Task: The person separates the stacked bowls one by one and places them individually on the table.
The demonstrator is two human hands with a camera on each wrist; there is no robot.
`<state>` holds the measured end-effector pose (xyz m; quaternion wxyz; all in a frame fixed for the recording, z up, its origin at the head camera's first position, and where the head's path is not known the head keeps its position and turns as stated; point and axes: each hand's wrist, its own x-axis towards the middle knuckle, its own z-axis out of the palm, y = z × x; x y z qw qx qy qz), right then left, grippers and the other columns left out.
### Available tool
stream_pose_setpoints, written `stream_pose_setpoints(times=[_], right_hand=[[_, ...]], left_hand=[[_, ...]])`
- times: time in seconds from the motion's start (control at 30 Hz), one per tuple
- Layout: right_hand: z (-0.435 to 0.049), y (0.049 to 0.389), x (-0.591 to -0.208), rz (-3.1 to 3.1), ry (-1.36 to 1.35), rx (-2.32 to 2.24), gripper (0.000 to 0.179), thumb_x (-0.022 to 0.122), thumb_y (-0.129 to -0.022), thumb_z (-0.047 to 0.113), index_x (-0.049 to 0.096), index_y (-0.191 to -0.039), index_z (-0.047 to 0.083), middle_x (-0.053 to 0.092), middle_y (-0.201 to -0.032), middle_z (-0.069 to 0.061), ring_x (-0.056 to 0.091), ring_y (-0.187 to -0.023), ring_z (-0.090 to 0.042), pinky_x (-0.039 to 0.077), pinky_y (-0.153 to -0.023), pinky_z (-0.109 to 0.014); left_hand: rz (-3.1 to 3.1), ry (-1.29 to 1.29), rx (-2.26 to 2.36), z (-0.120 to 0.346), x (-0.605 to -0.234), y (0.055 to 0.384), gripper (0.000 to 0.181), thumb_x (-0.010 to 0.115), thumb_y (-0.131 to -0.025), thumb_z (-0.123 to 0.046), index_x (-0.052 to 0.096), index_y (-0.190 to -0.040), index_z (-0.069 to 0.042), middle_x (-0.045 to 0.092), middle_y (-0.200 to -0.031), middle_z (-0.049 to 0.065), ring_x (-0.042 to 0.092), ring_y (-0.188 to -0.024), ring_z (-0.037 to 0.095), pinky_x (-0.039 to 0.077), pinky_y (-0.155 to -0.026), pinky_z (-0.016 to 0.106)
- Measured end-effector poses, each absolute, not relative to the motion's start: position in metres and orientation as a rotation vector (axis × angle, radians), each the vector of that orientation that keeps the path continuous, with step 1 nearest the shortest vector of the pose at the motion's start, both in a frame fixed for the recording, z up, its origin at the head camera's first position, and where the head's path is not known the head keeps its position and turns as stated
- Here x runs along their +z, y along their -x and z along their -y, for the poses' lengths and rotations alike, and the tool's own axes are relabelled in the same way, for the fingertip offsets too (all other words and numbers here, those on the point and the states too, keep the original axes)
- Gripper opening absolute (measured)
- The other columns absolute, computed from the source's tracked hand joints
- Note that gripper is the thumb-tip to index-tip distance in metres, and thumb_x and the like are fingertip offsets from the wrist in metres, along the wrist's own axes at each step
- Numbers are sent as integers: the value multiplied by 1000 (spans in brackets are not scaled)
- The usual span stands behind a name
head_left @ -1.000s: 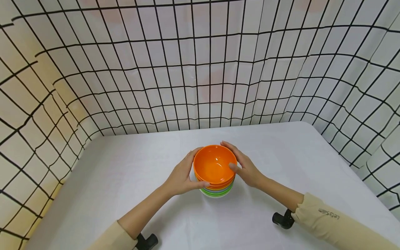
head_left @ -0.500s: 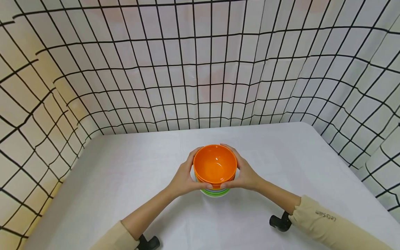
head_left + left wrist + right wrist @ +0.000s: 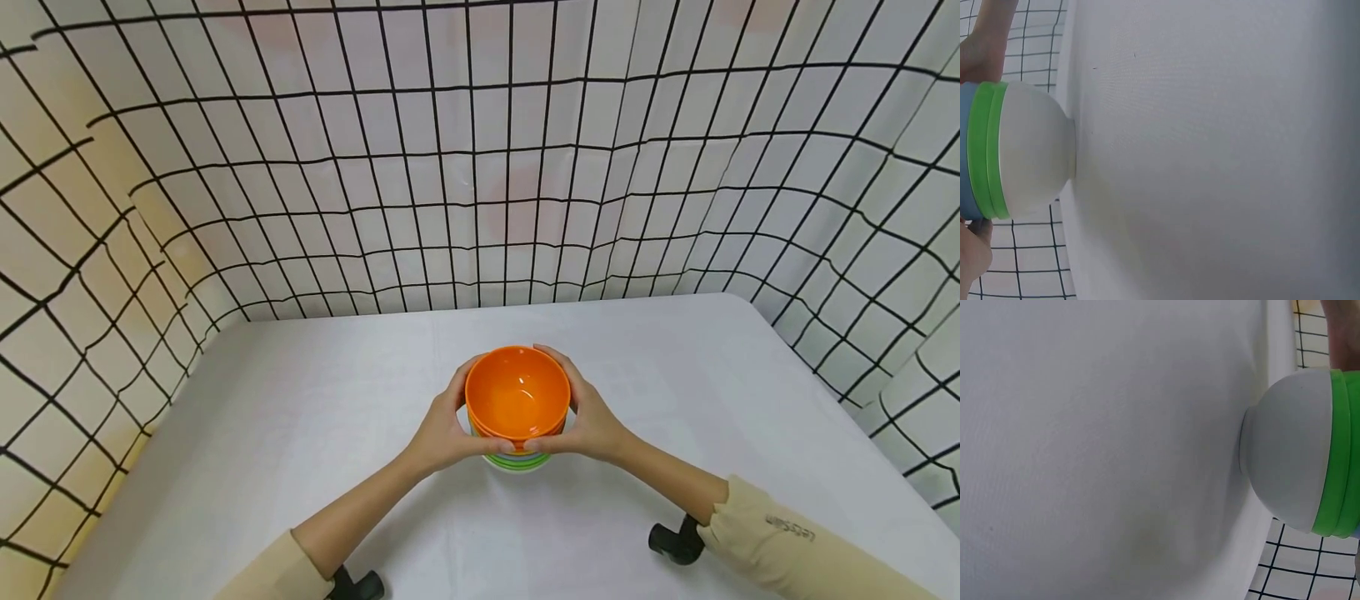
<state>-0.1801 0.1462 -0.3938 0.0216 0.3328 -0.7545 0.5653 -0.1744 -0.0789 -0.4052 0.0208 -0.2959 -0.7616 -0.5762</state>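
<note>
A stack of nested bowls stands upright at the middle of the white table, an orange bowl on top. Lower down, a blue bowl, green bowls and a white bowl show, the white one's foot on the cloth. My left hand holds the stack's left side, its thumb across the front. From the right, my right hand holds it likewise, and the two thumb tips nearly meet under the orange rim. The fingers behind the bowls are mostly hidden.
A white cloth covers the table. Behind it and at both sides rises a black wire grid against pale sheeting. Black camera mounts hang under both beige sleeves.
My right thumb has come down from the orange bowl's inner rim to the outside front of the stack. The left hand has barely shifted, and the stack stays in place.
</note>
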Motion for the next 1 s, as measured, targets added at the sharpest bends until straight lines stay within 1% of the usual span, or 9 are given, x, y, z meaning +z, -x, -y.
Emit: stream_pose_setpoints(times=[0.03, 0.17, 0.33, 0.47, 0.6, 0.67, 0.77, 0.9, 1.0], right_hand=[[-146, 180, -394, 2342, -1033, 1754, 97, 82, -66, 20, 25, -143, 11, 41, -138, -8, 45, -119, -23, 46, -95, -29], [-145, 180, -393, 2351, -1029, 1756, 95, 82, -67, 22, 25, -143, 12, 41, -139, -7, 44, -120, -22, 46, -95, -36], [-145, 178, -393, 2360, -1003, 1777, 96, 83, -67, 23, 25, -143, 13, 41, -139, -6, 44, -121, -21, 45, -97, -37], [-144, 178, -391, 2361, -998, 1755, 100, 85, -64, 21, 25, -144, 14, 41, -139, -5, 42, -122, -20, 44, -98, -33], [-144, 177, -389, 2348, -1008, 1734, 101, 86, -62, 17, 26, -143, 12, 42, -138, -6, 42, -122, -20, 43, -97, -26], [-144, 177, -388, 2352, -1005, 1723, 101, 86, -62, 16, 26, -143, 12, 42, -138, -6, 42, -122, -20, 42, -97, -26], [-144, 177, -389, 2361, -994, 1707, 101, 86, -62, 18, 26, -143, 12, 42, -138, -6, 43, -123, -19, 44, -97, -30], [-144, 177, -390, 2361, -982, 1693, 101, 86, -62, 19, 27, -143, 11, 42, -139, -7, 43, -123, -20, 45, -96, -39], [-144, 177, -392, 2361, -972, 1691, 100, 85, -63, 18, 27, -143, 11, 43, -138, -7, 43, -122, -20, 45, -96, -39]], left_hand=[[2366, 911, -1793, 79, -401, 172, 95, 83, -65, -37, 30, -141, -20, 48, -135, -3, 48, -119, 17, 44, -98, 36], [2367, 902, -1794, 80, -400, 171, 94, 84, -64, -37, 32, -140, -20, 48, -134, -4, 49, -118, 15, 44, -98, 35], [2365, 923, -1794, 82, -404, 175, 93, 84, -64, -36, 32, -140, -22, 48, -134, -4, 49, -118, 16, 44, -97, 36], [2385, 908, -1771, 82, -402, 174, 96, 86, -62, -27, 32, -141, -21, 47, -135, -3, 48, -119, 17, 44, -97, 38], [2393, 923, -1740, 81, -388, 167, 96, 87, -62, -22, 33, -141, -13, 48, -134, 1, 49, -118, 19, 44, -98, 40], [2395, 933, -1738, 81, -381, 164, 95, 86, -62, -19, 33, -140, -9, 49, -134, 3, 49, -118, 20, 44, -98, 39], [2410, 927, -1748, 81, -376, 162, 95, 86, -62, -15, 32, -140, -7, 48, -134, 3, 49, -119, 19, 43, -99, 38], [2422, 929, -1767, 81, -374, 161, 94, 85, -63, -14, 31, -140, -7, 48, -135, 4, 48, -120, 19, 42, -100, 39], [2421, 932, -1791, 80, -373, 160, 95, 85, -63, -13, 30, -141, -7, 47, -136, 4, 47, -121, 19, 41, -100, 40]])
